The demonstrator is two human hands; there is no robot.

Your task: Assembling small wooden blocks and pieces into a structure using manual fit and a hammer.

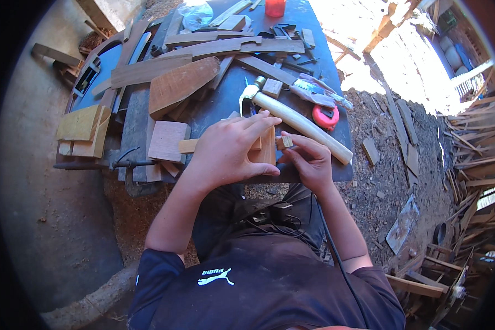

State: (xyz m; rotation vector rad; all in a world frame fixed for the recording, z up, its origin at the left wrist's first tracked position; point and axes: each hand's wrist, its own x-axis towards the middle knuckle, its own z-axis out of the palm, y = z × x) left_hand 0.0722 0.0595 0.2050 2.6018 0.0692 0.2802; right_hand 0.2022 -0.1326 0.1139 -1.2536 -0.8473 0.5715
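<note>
Just past hands (231,146), hammer (298,125) lies nr red tape meas. (325,117)

I can see the left forearm (169,217) angling inward, the left hand (231,147) back-up, fingers (263,122) stretched rightward and thumb (265,169) held well apart below them. Near it, the right hand (315,162) pinches between thumb and forefinger, the right forearm (342,223) slanting in to meet its neighbour.
</note>
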